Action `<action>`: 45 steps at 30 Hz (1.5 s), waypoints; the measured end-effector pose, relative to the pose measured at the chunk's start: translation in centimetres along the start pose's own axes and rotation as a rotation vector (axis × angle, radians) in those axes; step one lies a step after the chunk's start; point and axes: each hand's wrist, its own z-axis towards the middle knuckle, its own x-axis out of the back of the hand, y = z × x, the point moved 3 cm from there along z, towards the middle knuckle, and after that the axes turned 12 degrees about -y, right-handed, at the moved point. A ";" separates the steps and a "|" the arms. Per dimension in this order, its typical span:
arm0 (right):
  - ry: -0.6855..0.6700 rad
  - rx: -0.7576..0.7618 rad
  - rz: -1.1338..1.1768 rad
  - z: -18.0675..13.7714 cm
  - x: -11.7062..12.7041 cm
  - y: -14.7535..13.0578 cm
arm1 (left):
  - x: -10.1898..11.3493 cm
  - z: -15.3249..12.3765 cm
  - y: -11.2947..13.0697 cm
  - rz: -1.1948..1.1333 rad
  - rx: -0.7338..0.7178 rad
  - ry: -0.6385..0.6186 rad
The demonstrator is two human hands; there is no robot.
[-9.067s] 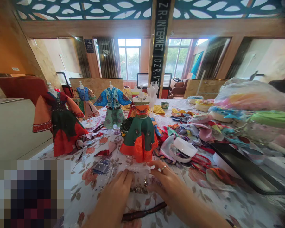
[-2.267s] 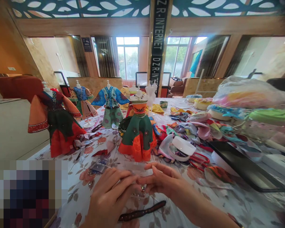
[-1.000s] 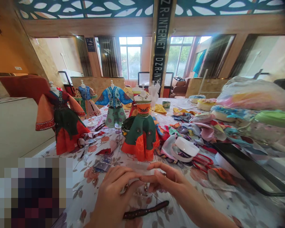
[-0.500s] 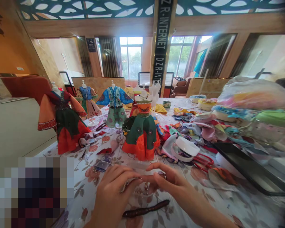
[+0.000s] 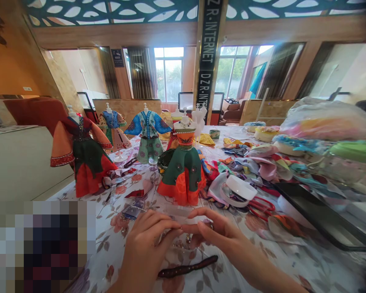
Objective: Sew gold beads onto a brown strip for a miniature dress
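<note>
My left hand and my right hand meet at the fingertips above the tablecloth. The fingers of both are bent and closed round a small beaded chain, mostly hidden by them; its gold-coloured beads show below the right fingertips. Small clear beads lie just beneath. Near my wrists is a dark brown, narrow strip dotted with tiny shiny spots. Straight ahead stands a doll-sized dress form in an orange top and a green and red skirt, with a necklace at its neck.
More dressed forms stand behind and left, one in maroon and green, one in blue. Fabric scraps, a white ribbon roll, red-handled scissors and a black tray lie to the right. A blurred patch covers the lower left.
My fingers have shifted very slightly around the beaded chain. The view has moved a little; the things on the table stay where they were.
</note>
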 end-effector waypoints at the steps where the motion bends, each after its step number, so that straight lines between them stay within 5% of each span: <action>1: -0.002 0.002 0.002 0.0 0.0 0.0 | 0.0 0.0 0.0 -0.005 0.004 -0.005; 24: -0.047 0.068 -0.090 -0.1 -0.4 0.2 | -0.8 -0.1 -1.2 -0.196 0.209 -0.090; 45: -0.177 0.101 -0.152 -0.6 -1.4 -0.4 | 0.1 -0.5 -1.1 -0.237 0.350 0.136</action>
